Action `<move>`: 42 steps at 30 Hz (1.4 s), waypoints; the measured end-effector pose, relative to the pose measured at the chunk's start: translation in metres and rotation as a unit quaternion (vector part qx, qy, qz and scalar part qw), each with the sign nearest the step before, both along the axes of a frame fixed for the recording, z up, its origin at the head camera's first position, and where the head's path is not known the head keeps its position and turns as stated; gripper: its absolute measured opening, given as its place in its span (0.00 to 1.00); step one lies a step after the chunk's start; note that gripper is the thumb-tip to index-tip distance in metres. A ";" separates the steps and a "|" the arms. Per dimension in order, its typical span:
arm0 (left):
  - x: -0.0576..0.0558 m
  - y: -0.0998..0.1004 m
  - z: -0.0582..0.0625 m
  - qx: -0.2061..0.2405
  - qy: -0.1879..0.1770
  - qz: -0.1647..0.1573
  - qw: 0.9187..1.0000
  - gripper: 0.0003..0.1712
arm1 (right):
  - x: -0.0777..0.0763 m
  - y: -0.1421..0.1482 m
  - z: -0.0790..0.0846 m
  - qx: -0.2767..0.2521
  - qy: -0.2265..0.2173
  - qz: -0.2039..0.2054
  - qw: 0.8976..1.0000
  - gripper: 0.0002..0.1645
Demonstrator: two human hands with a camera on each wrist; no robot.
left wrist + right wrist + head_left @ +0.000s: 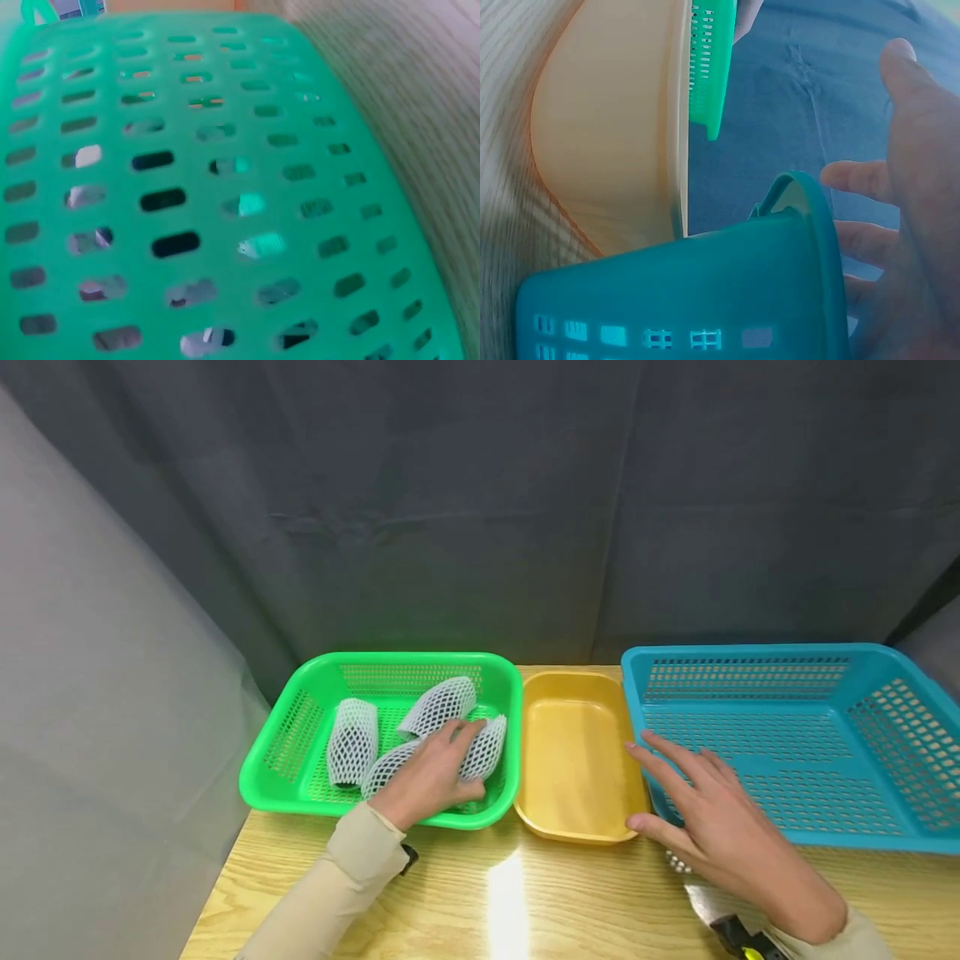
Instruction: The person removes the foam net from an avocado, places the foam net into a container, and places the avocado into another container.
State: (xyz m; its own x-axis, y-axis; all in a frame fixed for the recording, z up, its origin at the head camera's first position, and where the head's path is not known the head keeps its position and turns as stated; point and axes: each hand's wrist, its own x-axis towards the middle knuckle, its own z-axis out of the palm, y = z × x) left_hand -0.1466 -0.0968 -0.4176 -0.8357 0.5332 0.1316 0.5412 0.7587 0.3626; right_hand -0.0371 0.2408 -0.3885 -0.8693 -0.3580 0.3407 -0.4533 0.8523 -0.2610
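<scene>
Inside the green basket point(378, 657), several dark items lie in white foam net sleeves. My left hand point(431, 772) reaches over the front rim, its thumb and fingers around the rightmost net-sleeved item point(486, 747). Part of another net-sleeved item point(390, 768) is covered by that hand. Two more, a left net-sleeved item point(352, 743) and a back net-sleeved item point(442, 706), lie apart from it. My right hand point(723, 827) is spread over the left edge of the blue basket point(757, 651), holding nothing. The left wrist view shows mostly the green basket's perforated wall point(225, 172).
A yellow tray point(577, 760) stands between the two baskets, close against both. All three sit on a wooden table point(457, 893). Behind them hangs a dark grey curtain point(465, 510), and a pale grey cloth point(97, 693) borders the left side.
</scene>
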 end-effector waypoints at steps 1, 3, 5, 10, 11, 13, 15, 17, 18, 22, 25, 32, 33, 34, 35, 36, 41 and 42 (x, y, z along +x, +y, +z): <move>0.000 -0.001 0.001 0.000 0.006 -0.002 1.000 0.47 | 0.000 -0.001 -0.001 -0.001 0.001 0.001 1.000 0.48; 0.000 -0.003 0.003 -0.002 0.019 -0.005 1.000 0.46 | -0.001 -0.001 -0.002 -0.002 0.003 0.002 1.000 0.48; 0.001 -0.004 0.005 -0.003 0.025 -0.004 1.000 0.47 | 0.000 -0.002 -0.001 -0.001 0.005 0.003 1.000 0.48; 0.002 -0.006 0.010 0.002 0.045 -0.003 0.999 0.47 | 0.001 -0.002 0.000 0.000 0.003 0.004 1.000 0.49; 0.002 -0.006 0.011 0.004 0.050 -0.005 0.999 0.47 | 0.001 -0.002 0.000 0.000 0.003 0.005 1.000 0.49; 0.003 -0.006 0.013 0.008 0.059 -0.008 0.998 0.47 | 0.001 -0.003 0.000 0.001 0.005 0.004 1.000 0.49; 0.004 -0.006 0.016 0.013 0.064 -0.009 0.998 0.47 | 0.002 -0.004 0.001 0.002 0.006 0.003 1.000 0.49; 0.005 -0.006 0.018 0.018 0.069 -0.007 0.997 0.46 | 0.002 -0.004 0.000 0.000 0.010 0.002 1.000 0.50; 0.005 -0.006 0.019 0.021 0.071 -0.006 0.997 0.46 | 0.002 -0.004 0.000 -0.001 0.012 0.002 1.000 0.50; 0.009 -0.005 0.026 0.035 0.078 -0.003 0.996 0.46 | 0.003 -0.005 0.000 -0.001 0.018 0.003 1.000 0.51; 0.012 -0.004 0.031 0.037 0.082 -0.005 0.996 0.45 | 0.003 -0.005 0.000 0.004 0.013 0.006 1.000 0.52; 0.021 -0.003 0.041 0.029 0.102 -0.022 0.994 0.45 | 0.004 -0.007 0.001 0.018 0.036 0.018 0.999 0.54; 0.022 -0.003 0.043 0.029 0.108 -0.028 0.993 0.45 | 0.004 -0.008 0.001 0.020 0.044 0.022 0.999 0.55; 0.024 -0.002 0.044 0.028 0.116 -0.035 0.992 0.45 | 0.004 -0.008 0.001 0.021 0.053 0.025 0.998 0.55; 0.026 -0.002 0.046 0.028 0.127 -0.043 0.991 0.45 | 0.004 -0.009 0.001 0.022 0.060 0.028 0.998 0.55; 0.028 -0.001 0.047 0.027 0.138 -0.051 0.989 0.44 | 0.004 -0.009 0.001 0.023 0.068 0.031 0.997 0.55; 0.038 0.001 0.054 0.021 0.192 -0.083 0.978 0.43 | 0.004 -0.010 0.003 0.025 0.086 0.043 0.995 0.54; 0.040 0.002 0.055 0.020 0.198 -0.086 0.976 0.44 | 0.004 -0.011 0.003 0.025 0.088 0.045 0.995 0.53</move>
